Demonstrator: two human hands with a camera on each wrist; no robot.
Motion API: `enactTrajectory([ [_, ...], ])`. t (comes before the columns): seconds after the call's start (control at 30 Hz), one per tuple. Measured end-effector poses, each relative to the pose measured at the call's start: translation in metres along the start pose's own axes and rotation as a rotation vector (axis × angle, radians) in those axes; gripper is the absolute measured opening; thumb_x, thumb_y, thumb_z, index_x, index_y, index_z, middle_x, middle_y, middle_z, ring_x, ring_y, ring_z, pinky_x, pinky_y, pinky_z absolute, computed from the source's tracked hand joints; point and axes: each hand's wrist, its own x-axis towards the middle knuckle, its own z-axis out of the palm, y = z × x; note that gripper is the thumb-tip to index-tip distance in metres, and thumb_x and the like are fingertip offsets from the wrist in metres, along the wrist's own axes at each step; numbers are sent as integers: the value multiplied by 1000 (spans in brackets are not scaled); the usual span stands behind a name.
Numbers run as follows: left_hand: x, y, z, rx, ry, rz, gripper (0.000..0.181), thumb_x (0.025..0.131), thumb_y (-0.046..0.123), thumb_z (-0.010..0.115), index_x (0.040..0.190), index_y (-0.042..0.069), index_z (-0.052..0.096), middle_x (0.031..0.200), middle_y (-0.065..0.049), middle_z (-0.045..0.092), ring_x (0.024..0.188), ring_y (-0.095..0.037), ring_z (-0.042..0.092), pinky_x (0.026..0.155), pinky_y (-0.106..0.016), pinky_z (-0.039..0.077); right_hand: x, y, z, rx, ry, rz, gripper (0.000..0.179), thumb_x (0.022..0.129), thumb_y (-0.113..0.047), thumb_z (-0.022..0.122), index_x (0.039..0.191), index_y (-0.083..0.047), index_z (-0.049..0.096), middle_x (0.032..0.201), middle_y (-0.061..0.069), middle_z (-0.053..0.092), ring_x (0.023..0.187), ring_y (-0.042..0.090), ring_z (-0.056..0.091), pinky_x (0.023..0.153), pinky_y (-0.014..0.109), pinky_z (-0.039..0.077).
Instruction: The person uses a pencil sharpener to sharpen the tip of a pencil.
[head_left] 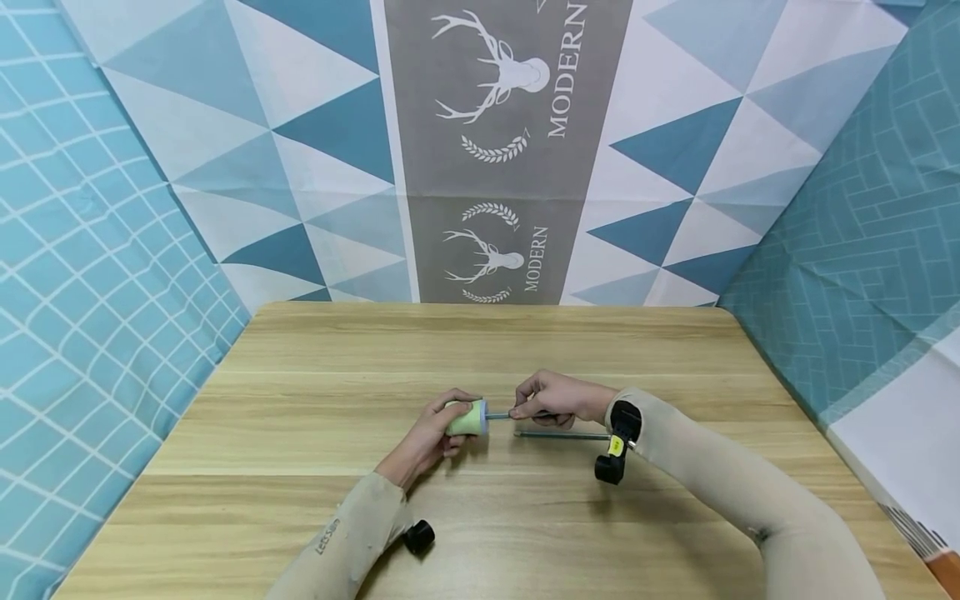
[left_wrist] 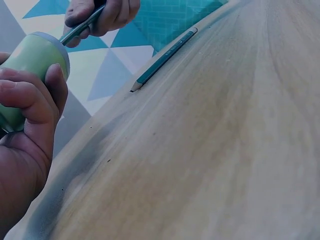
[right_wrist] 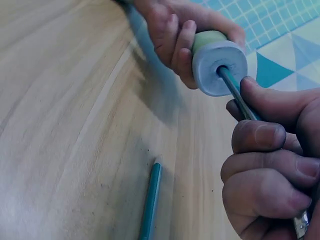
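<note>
My left hand (head_left: 429, 433) grips a light green pencil sharpener (head_left: 465, 421) with a pale blue-grey end, its fingers and thumb wrapped round the body. That end (right_wrist: 202, 75) faces my right hand (head_left: 553, 398). A dark teal pencil (right_wrist: 230, 82) runs into the hole in the middle of it. My right hand pinches the pencil's shaft between thumb and fingers, and its tip is hidden inside the sharpener. Both hands are held above the table. A second teal pencil (left_wrist: 164, 61) lies on the wood below the right hand, its sharpened tip pointing left in the head view.
The wooden table (head_left: 300, 517) spans the front of the head view. Patterned cloth (head_left: 315, 150) hangs behind it, with blue cloth at both sides. Small dark specks (left_wrist: 109, 160) dot the tabletop near the hands. A black camera (head_left: 611, 467) sits on the right wrist.
</note>
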Motion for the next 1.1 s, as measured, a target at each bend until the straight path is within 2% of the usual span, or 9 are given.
enactTrajectory([
  [0.17,1,-1,1,5,-3,1,17,100,20,53,109,23,67,77,-14,61,49,-8,43,42,-20,34,2,1,-3,56,-12,63,31,95,-17,66,88,12,58,49,-1,34,39,9,17,37,24,16],
  [0.4,1,0,1,8,-6,-5,17,100,20,53,110,23,67,76,-14,61,48,-8,43,42,-20,33,3,1,-4,116,-43,123,25,95,-17,64,88,7,61,50,-2,31,40,8,16,38,24,15],
  [0.57,0,1,0,10,-3,-9,17,100,21,53,109,24,67,76,-14,61,48,-8,43,42,-20,33,3,1,-3,129,-44,125,25,95,-16,63,92,8,61,50,-1,31,40,9,16,38,25,15],
  [0.67,-1,1,-1,20,10,-12,18,100,22,54,111,24,68,75,-13,62,48,-8,42,42,-20,32,2,1,-1,85,-40,100,31,96,-18,64,93,12,56,51,-1,35,40,9,20,38,25,19],
  [0.77,-1,2,-2,32,21,-15,18,99,22,54,112,23,67,74,-13,62,48,-9,42,41,-20,32,1,1,0,-58,-18,36,35,98,-23,62,96,11,58,53,0,42,40,10,28,39,25,27],
  [0.9,-1,3,-3,37,19,-13,18,99,23,54,112,22,67,74,-13,62,48,-9,42,41,-20,32,-8,-4,1,-326,45,-69,33,101,-32,58,98,0,67,61,2,57,44,13,43,42,27,39],
  [1.0,-1,3,-2,34,19,-12,17,98,23,55,110,24,68,74,-13,63,48,-8,43,41,-20,32,-18,-7,0,-536,121,-178,29,101,-36,58,105,-9,70,73,0,65,55,14,54,50,29,46],
  [1.1,-1,2,-2,30,14,-12,17,98,23,55,108,26,68,73,-11,63,47,-8,44,41,-19,32,-30,-7,3,-788,242,-332,29,99,-36,61,112,-11,68,82,-4,66,66,11,60,57,28,50],
])
